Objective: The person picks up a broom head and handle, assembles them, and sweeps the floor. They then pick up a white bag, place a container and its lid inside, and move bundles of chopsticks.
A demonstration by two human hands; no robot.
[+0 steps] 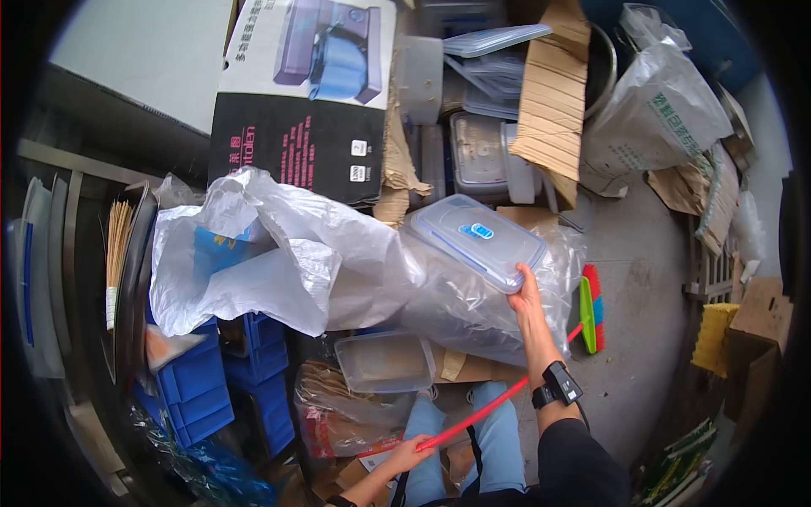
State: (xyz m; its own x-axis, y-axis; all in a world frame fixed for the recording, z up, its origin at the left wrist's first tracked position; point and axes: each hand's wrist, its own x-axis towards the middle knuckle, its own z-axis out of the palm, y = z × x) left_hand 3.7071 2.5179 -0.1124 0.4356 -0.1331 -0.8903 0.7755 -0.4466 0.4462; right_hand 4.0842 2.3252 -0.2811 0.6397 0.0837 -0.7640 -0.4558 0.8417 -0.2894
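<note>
My right hand [525, 294] grips the near right corner of a clear plastic food container [473, 241] with a lid and a blue label. Beneath the container lies a crumpled clear plastic bag [473, 317]. Low in the view, my left hand [409, 455] is closed around the red handle of a broom [486, 409]. The handle slants up to the right, passing behind my right forearm. Its green head with red and blue bristles rests by the grey floor. An open clear tub [386, 362] without a lid sits in front of my legs.
A torn cardboard box [551, 106] at the back holds stacked clear containers and lids. To its left stands a large printed appliance box [296, 127]. A silvery sack [279, 253] and blue bins [193, 393] crowd the left. White plastic bags [659, 110] lie back right.
</note>
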